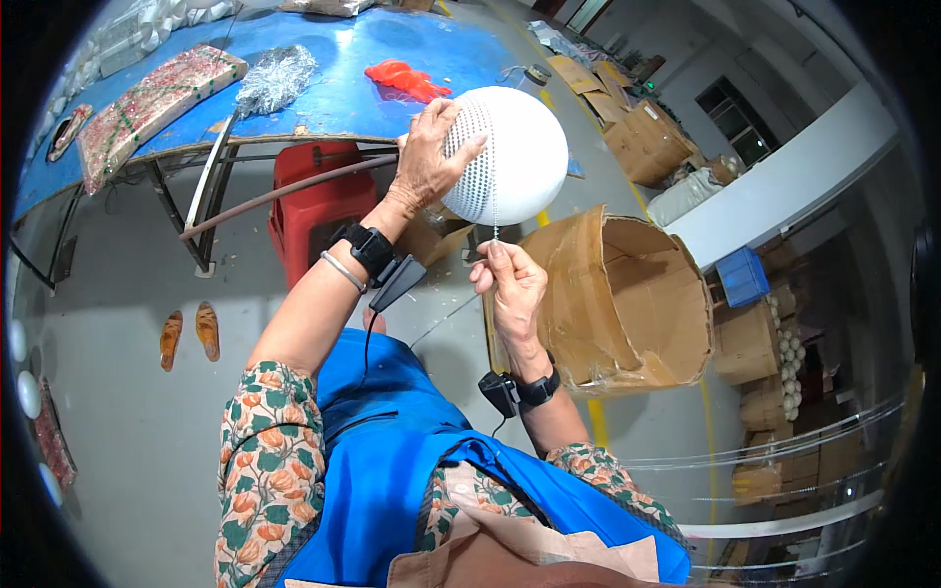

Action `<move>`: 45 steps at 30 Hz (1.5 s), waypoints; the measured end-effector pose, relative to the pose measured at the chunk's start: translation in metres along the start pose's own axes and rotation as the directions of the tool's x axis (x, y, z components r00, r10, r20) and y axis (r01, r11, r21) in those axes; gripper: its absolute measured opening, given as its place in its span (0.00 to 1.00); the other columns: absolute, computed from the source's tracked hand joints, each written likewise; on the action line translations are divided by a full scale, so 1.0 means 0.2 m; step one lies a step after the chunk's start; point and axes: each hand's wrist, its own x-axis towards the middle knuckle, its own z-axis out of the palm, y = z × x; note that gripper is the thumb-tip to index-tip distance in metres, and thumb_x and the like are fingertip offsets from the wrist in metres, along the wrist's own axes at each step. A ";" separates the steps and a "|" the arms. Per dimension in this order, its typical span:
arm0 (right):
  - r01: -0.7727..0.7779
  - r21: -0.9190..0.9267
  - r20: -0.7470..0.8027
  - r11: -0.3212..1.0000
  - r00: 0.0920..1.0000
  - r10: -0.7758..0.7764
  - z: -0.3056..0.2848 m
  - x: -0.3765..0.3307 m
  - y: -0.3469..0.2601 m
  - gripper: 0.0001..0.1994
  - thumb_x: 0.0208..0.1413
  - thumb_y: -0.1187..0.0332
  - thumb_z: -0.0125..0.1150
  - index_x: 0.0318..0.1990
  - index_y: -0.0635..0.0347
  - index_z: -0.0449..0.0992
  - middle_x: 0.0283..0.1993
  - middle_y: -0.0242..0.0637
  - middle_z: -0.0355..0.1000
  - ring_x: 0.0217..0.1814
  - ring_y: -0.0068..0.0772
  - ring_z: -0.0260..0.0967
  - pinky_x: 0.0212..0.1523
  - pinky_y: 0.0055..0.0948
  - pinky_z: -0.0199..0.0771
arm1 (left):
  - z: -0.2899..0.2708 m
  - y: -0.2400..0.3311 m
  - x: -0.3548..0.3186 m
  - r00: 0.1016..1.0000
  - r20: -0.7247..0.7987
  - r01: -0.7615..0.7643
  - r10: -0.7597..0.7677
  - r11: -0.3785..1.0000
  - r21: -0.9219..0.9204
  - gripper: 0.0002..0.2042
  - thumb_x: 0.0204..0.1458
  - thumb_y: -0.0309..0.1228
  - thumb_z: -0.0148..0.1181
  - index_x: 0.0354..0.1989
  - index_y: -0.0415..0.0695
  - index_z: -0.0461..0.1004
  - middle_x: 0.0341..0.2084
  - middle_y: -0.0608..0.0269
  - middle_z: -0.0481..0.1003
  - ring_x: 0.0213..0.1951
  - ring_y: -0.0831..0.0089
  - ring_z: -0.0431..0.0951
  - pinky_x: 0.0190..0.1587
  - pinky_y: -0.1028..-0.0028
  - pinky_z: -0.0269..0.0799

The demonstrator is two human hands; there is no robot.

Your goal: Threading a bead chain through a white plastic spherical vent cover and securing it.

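Observation:
A large white ball (530, 147) is in front of me, beyond the near edge of the blue table. Its left part carries closely set rows of small silvery beads (472, 174); the right part is smooth and bare. My left hand (431, 162) grips the ball's left side, fingers spread over the beaded rows. What supports the ball from beneath is hidden. From the ball's lower edge a thin bead string (496, 231) runs straight down to my right hand (515, 284). There my thumb and fingers pinch it. A thin strand trails below toward my lap.
On the blue table (392, 44) lie a red glove (407, 79), a silvery tangle of strands (277, 78) and a long wrapped bundle (162, 108). A red stool (316, 206) stands beneath. An open cardboard box (569, 304) is close on my right; slippers (207, 331) lie on the floor.

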 end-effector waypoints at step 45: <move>-0.029 -0.067 -0.003 0.997 1.000 0.029 -0.04 -0.11 -0.04 0.11 0.57 0.66 0.49 0.32 0.68 0.72 0.15 0.31 0.66 0.20 0.19 0.64 0.25 0.17 0.64 | -0.03 -0.04 0.14 0.969 -0.039 0.224 -0.242 0.940 -0.258 0.20 0.45 0.46 0.58 0.31 0.37 0.76 0.28 0.53 0.76 0.33 0.62 0.76 0.39 0.70 0.69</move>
